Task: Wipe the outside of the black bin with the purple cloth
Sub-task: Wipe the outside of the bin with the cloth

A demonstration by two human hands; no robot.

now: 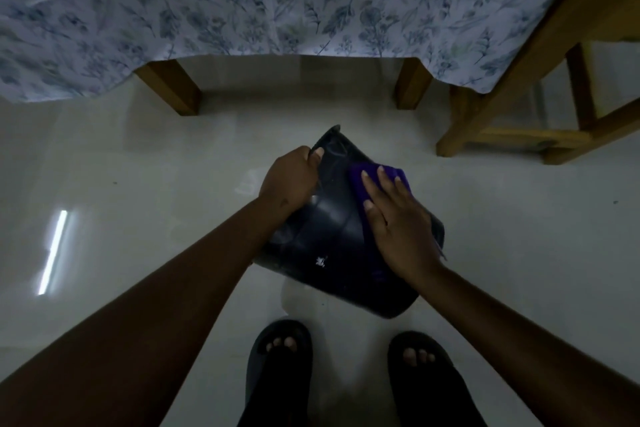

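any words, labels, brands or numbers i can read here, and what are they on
None can be read.
The bin bears only a small white mark, too blurred to tell whether it is text.
The tablecloth has a leaf print, no words.
The cloth shows no label.

Your black bin (332,239) lies tipped over on the pale floor (138,184) just in front of you. Its rim points away and one smooth, glossy side faces up, marked low down by a small white scuff (320,262). Your purple cloth (362,180) lies flat against that upper side, toward its right edge, pressed under your right hand (398,229).
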